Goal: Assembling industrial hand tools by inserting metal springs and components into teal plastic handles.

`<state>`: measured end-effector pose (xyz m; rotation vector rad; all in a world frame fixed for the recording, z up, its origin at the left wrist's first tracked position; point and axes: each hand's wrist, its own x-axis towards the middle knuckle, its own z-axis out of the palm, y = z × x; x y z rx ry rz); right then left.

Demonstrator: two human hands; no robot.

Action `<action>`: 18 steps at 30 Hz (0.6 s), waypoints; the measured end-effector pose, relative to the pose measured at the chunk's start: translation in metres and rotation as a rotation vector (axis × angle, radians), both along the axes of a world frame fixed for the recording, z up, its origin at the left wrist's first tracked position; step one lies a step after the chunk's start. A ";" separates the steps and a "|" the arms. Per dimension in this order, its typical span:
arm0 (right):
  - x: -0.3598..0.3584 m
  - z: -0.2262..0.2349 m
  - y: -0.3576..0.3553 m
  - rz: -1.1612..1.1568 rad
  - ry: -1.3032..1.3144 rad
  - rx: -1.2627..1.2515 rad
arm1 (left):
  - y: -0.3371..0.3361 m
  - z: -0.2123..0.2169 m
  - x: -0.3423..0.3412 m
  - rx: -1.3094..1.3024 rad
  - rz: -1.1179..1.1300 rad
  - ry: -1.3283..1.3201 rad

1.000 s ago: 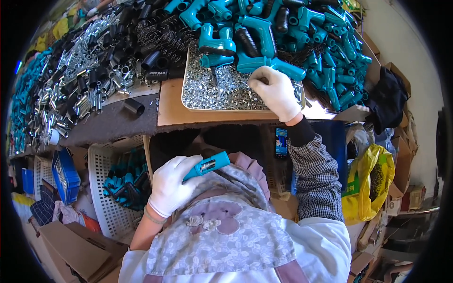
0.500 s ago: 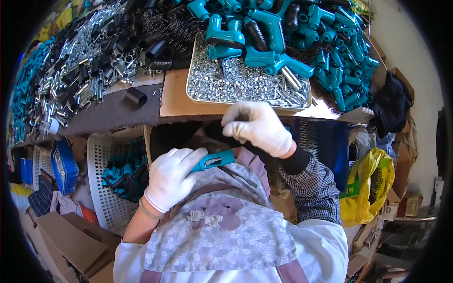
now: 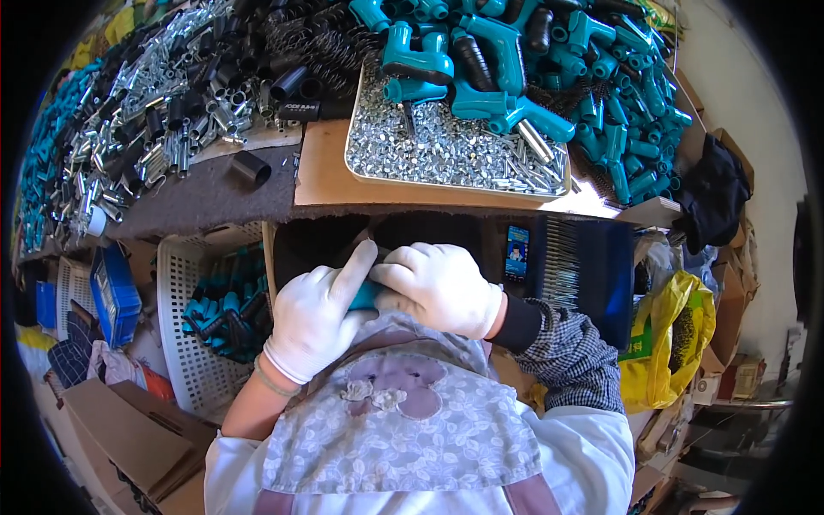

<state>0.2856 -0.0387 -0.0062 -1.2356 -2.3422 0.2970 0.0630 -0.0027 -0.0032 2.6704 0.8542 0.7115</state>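
Two gloved hands, left [image 3: 316, 319], right [image 3: 439, 287], teal part [image 3: 366, 296] clasped between them

Two white-gloved hands, left [image 3: 313, 322] and right [image 3: 442, 287], together around a small teal part [image 3: 366, 296], below a tray of screws [image 3: 455, 150].

A single head-worn fisheye camera looks steeply down and forward, close above the person's apron [image 3: 403, 429], with the workbench [image 3: 215, 193] beyond it curving toward the upper rim of the frame.
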 end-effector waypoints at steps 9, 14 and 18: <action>0.008 -0.002 -0.003 0.132 -0.093 0.138 | -0.015 0.016 0.007 -0.579 0.195 -0.001; 0.028 0.009 0.019 0.217 0.101 0.052 | -0.013 0.001 0.007 -0.519 0.102 -0.161; 0.064 0.029 0.056 -0.450 0.007 0.288 | -0.016 -0.004 0.010 -0.337 0.095 -0.153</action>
